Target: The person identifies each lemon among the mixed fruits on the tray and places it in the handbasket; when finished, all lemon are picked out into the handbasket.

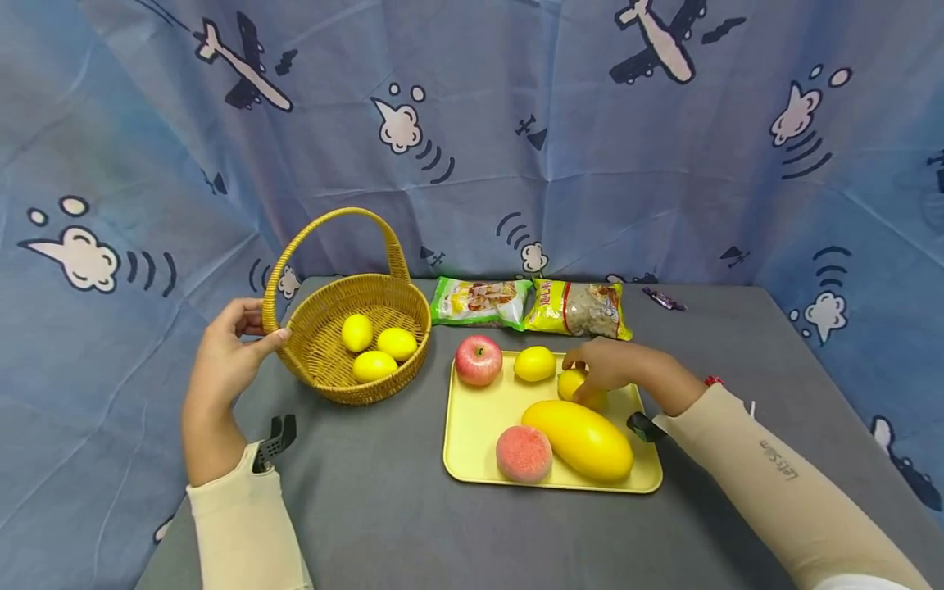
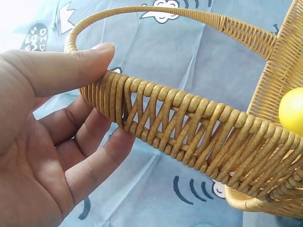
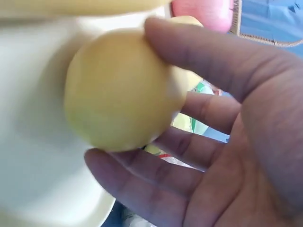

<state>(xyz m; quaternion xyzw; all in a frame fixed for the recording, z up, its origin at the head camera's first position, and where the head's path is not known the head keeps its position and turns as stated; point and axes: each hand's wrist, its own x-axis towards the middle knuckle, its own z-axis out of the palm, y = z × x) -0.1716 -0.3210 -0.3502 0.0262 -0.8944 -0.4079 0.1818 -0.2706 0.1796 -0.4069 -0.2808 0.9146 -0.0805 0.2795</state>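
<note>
While the gray table (image 1: 383, 508) carries it all, w/ the wicker basket (image 1: 347, 373) left of the yellow tray (image 1: 472, 426), the left hand (image 1: 224, 360) steadies the basket rim, thumb on top, fingers curled under. Right hand (image 1: 612, 365) pinches a lemon (image 1: 575, 383) at the tray's back edge, beside the mango (image 1: 583, 438). Risk: the smooth lemon could slip from thumb & fingertips, or knock the mango. Right wrist view shows the grip (image 3: 118, 90); head view hides it. Left wrist view shows fingers (image 2: 102, 158) below the rim.
</note>
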